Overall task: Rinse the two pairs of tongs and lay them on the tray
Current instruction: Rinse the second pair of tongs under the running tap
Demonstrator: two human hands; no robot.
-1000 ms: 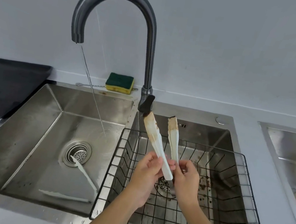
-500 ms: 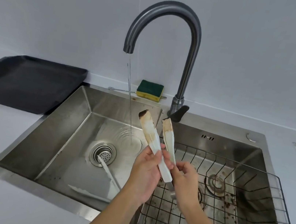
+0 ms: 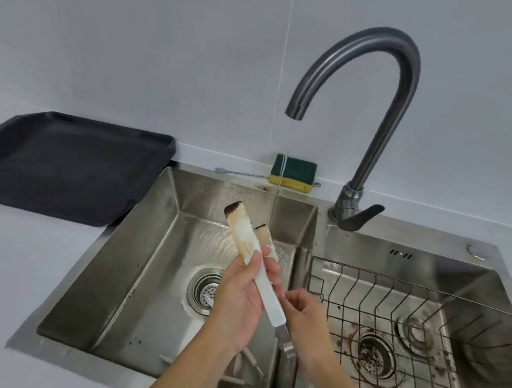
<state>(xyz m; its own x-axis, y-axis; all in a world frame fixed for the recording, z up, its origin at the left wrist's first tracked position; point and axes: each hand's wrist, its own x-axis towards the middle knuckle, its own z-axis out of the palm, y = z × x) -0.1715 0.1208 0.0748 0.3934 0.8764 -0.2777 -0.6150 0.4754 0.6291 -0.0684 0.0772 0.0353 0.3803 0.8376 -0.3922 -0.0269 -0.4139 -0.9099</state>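
White tongs [image 3: 243, 233] with browned, charred tips point up and away over the left sink basin [image 3: 151, 261]. My left hand [image 3: 238, 301] grips their middle. My right hand [image 3: 306, 314] sits with curled fingers beside the metal hinge end; whether it holds that end is unclear. A thin water stream [image 3: 275, 203] falls from the faucet [image 3: 389, 114] just right of the tips, onto my left fingers. The second white tongs [image 3: 251, 361] lie on the basin floor, mostly hidden by my left forearm. The black tray [image 3: 53, 163] rests on the counter at left.
A black wire rack [image 3: 428, 319] fills the right basin, which is stained around its drain. A green and yellow sponge [image 3: 292, 172] and a thin metal tool [image 3: 238, 173] lie behind the sink. The left basin's drain strainer [image 3: 205, 292] is beside my left hand.
Both hands carried the tongs left, from above the wire rack to over the left basin beside the stream. The two arms are now closer together. My view swung left and the tray came into sight.
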